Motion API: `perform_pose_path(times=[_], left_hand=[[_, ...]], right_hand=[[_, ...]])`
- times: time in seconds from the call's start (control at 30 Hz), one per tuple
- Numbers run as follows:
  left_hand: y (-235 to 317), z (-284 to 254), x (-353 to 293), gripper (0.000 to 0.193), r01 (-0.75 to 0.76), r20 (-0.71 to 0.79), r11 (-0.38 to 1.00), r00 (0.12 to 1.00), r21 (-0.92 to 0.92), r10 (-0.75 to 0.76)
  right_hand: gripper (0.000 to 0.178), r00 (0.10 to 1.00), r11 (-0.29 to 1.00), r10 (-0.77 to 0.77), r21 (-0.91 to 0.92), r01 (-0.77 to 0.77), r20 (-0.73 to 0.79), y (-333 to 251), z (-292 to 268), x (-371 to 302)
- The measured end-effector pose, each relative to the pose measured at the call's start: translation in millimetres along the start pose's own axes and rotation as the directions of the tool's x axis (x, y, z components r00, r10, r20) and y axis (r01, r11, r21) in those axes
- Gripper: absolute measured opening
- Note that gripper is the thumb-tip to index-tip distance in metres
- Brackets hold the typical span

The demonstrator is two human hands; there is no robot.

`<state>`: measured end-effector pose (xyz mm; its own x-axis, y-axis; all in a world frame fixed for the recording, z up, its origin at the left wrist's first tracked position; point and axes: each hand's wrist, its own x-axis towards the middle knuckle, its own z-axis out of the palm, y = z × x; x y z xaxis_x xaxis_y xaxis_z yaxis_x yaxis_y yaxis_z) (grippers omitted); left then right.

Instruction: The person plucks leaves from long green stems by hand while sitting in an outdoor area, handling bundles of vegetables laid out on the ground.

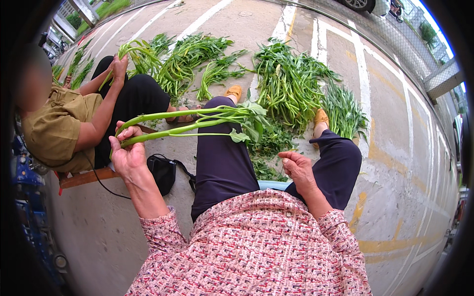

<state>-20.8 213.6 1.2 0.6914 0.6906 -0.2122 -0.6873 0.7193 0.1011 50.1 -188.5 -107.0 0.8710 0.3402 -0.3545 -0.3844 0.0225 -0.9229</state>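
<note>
My left hand [129, 154] is closed round the thick cut ends of a few long green water spinach stalks [182, 117]. Their leafy tips point right, over my left thigh. Above my right thigh, my right hand [299, 171] has its fingers curled and its thumb pressed to the forefinger. Whatever is in that pinch, if anything, is too small to make out. Between my feet lie loose picked leaves [271, 140], and beyond them a big heap of water spinach [289, 84] spreads on the concrete.
At my left a co-worker [64, 118] sits on a low seat, holding similar stalks [140, 56]. More bunches [190, 59] lie ahead of that person, and another pile [343, 111] lies beside my right shoe. A black bag [162, 175] rests on the ground near my left leg.
</note>
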Motion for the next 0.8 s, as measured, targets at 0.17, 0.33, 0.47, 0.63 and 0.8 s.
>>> perform_pose_path(times=[0.17, 0.33, 0.47, 0.63, 0.8], left_hand=[[2.3, 2.1, -4.2, 0.046, 0.025, -0.037, 1.0, 0.999, -0.011, -0.025], [9.5, 0.4, -3.7, 0.045, 0.065, -0.073, 0.997, 0.995, -0.03, -0.067], [12.1, 2.7, -2.2, 0.046, 0.095, -0.073, 0.994, 0.992, -0.061, -0.099], [10.6, 4.1, -3.4, 0.045, 0.061, -0.08, 0.997, 0.995, -0.049, -0.064], [3.5, 7.5, -4.8, 0.044, -0.008, -0.131, 1.0, 0.991, -0.015, 0.006]], right_hand=[[0.028, 0.953, 0.884, -0.279, -0.355, 0.304, 0.122, -15.4, 25.6, 17.0], [0.033, 0.894, 0.6, -0.381, -0.674, 0.432, 0.234, -38.6, 54.2, 39.7], [0.021, 0.88, 0.468, -0.343, -0.753, 0.463, 0.329, -35.8, 66.8, 61.4], [0.013, 0.927, 0.651, -0.273, -0.66, 0.375, 0.257, -21.8, 61.6, 58.9], [0.013, 0.893, 0.936, 0.11, -0.347, 0.054, 0.436, -22.5, 34.8, 35.5]])
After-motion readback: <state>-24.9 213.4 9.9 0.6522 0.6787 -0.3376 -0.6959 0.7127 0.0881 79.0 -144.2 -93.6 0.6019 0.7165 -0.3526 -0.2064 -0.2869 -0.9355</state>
